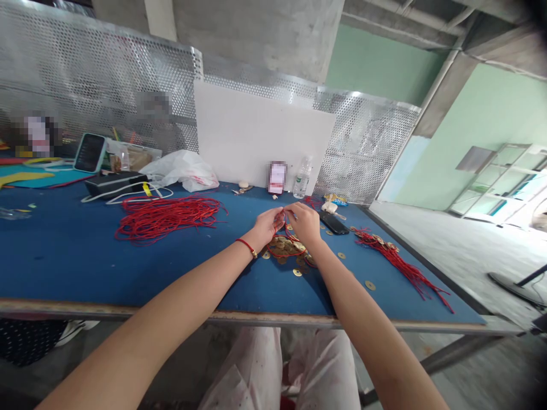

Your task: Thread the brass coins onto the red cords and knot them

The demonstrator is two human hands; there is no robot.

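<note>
Both hands are close together above the blue table [77, 262], almost at its middle. The left hand [265, 224] has its fingers bent and nearly closed, and it holds a thin red cord [285, 221]. The right hand [305, 222] comes from the right side; its thumb and finger seem to pinch the same cord, but exactly how tight I cannot tell. The cord lies between the two hands, so neither is clearly nearer. From the fingertips it goes down and toward the near side, and its loop spreads left to right over the pile of coins [282, 246], just below the hands.

On the left lies a heap of red cords [171, 218], its long side going left to right. On the right, a bundle of corded coins [404, 266] runs from far left to near right. A black phone [334, 222] is just beside the right hand, on the far right.
</note>
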